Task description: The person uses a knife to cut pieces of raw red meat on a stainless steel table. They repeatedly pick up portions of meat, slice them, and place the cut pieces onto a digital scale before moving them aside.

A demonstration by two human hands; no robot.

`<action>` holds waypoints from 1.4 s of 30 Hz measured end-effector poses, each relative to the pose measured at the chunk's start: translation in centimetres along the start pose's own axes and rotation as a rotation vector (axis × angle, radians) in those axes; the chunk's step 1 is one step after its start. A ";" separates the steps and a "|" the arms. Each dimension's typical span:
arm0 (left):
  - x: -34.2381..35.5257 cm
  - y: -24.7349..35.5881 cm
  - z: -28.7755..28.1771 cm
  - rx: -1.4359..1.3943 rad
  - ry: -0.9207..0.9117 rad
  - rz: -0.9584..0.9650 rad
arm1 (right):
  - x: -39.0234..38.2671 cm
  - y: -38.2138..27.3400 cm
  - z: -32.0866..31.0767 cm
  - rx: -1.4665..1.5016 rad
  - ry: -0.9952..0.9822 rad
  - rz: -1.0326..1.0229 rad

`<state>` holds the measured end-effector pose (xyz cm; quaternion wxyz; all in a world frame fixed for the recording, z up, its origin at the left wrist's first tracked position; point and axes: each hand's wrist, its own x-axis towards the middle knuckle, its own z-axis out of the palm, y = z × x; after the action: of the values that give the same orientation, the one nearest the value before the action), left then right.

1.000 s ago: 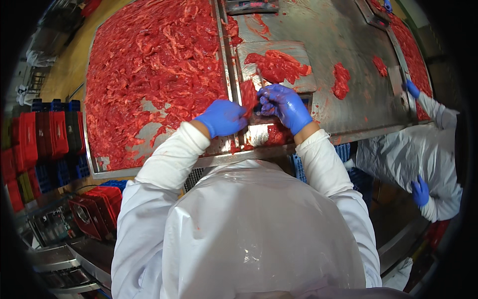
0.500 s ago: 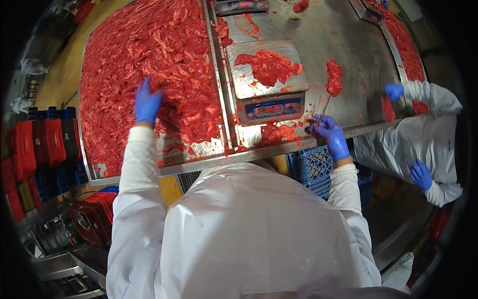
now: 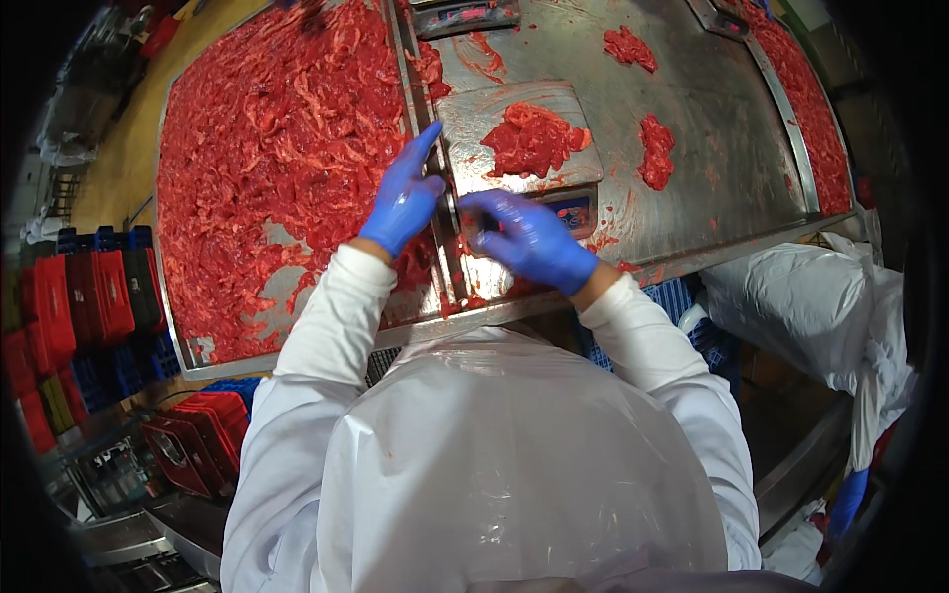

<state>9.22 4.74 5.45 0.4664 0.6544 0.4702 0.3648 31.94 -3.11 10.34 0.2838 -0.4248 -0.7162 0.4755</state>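
Observation:
My left hand, in a blue glove, is over the right edge of the meat-filled tray, its index finger stretched toward the metal rim and its thumb apart. Close beside it my right hand, also gloved, reaches left across the front of the scale, partly covering its display. Its fingers and thumb look apart, with no held thing plainly visible; the fingertips are blurred. Red raw meat lies on the scale's steel plate. Many raw meat pieces fill the left tray, with bare steel showing in patches.
Two meat portions, one nearer and one farther, lie on the steel table. Another scale stands at the back. A co-worker's white apron is at the right. Red crates stand at the left.
My left hand has moved right from the meat, and my right hand left to the scale's front. More bare steel shows in the left tray. The far portion now rests on the table; the co-worker's hand has withdrawn.

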 end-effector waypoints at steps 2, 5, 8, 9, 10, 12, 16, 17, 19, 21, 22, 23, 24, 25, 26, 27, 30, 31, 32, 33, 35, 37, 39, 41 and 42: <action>-1.2 0.4 -0.2 0.153 0.012 -0.009 | 2.0 3.4 -0.2 -0.250 0.110 -0.216; -3.6 2.2 -1.1 0.431 -0.002 -0.035 | 6.0 9.4 -5.6 -0.285 0.258 -0.073; -6.0 1.9 -3.2 0.811 -0.044 -0.098 | 7.6 12.6 -12.6 -0.344 0.445 0.138; -7.1 0.7 -4.0 0.946 -0.049 -0.135 | 7.5 12.0 -13.0 -0.389 0.454 0.168; -8.5 -1.6 -4.8 1.025 -0.073 -0.239 | 7.1 11.0 -13.0 -0.432 0.460 0.198; -10.8 -7.3 -6.3 1.172 -0.127 -0.450 | 5.5 10.2 -11.3 -0.535 0.466 0.145; -10.4 -10.6 -9.3 0.882 -0.127 -0.258 | -0.1 7.3 -2.7 -0.533 0.239 -0.096; -9.2 -8.6 -9.7 0.811 -0.157 -0.215 | -1.6 5.8 -1.3 -0.512 0.182 -0.146; -6.3 -3.9 -10.2 0.733 -0.242 -0.156 | -5.5 4.7 0.9 -0.379 0.135 -0.100; -3.5 2.5 -9.2 0.655 -0.299 -0.126 | -9.9 7.0 2.7 -0.278 0.208 0.067; -2.1 5.6 -8.0 0.581 -0.310 -0.107 | -11.7 8.6 3.2 -0.289 0.278 0.147; -1.1 7.6 -7.0 0.561 -0.292 -0.038 | -12.9 9.2 2.9 -0.333 0.271 0.181; 0.0 9.0 -5.8 0.538 -0.277 0.045 | -13.9 9.8 2.4 -0.387 0.276 0.216; 1.0 10.0 -4.3 0.418 -0.276 0.038 | -14.4 10.1 2.3 -0.442 0.284 0.254; 1.9 10.9 -2.9 0.301 -0.273 0.032 | -14.4 10.1 2.4 -0.408 0.328 0.275; 3.0 11.9 -1.6 0.246 -0.269 0.050 | -14.4 10.1 2.5 -0.375 0.376 0.301; 5.6 13.7 2.7 -0.095 -0.298 0.046 | -14.4 10.9 2.4 -0.419 0.394 0.271; 6.1 13.8 4.3 -0.313 -0.325 -0.001 | -14.3 11.2 2.4 -0.453 0.372 0.240; 6.7 13.6 5.3 -0.532 -0.348 -0.049 | -14.4 11.4 2.4 -0.442 0.365 0.252; 8.0 11.8 6.0 -0.268 -0.404 0.048 | -14.3 11.3 2.5 -0.433 0.360 0.264; 7.7 9.5 5.4 0.228 -0.346 0.209 | -14.0 10.5 2.4 -0.409 0.373 0.290; 7.3 7.0 2.2 0.602 -0.228 0.319 | -14.5 10.9 2.7 -0.270 0.428 0.315; 6.2 5.1 -2.3 0.380 -0.003 0.137 | -15.3 10.9 3.0 -0.056 0.513 0.379; 4.4 0.1 -7.5 0.404 0.103 -0.121 | -16.0 10.6 2.5 0.234 0.608 0.467; 3.4 -3.6 -9.6 0.525 0.093 -0.258 | -16.1 10.3 1.8 0.297 0.645 0.491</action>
<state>0.48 11.02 5.03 0.3018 0.6700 0.6487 0.1980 41.70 -16.11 0.13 0.4298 -0.6640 -0.3923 0.4696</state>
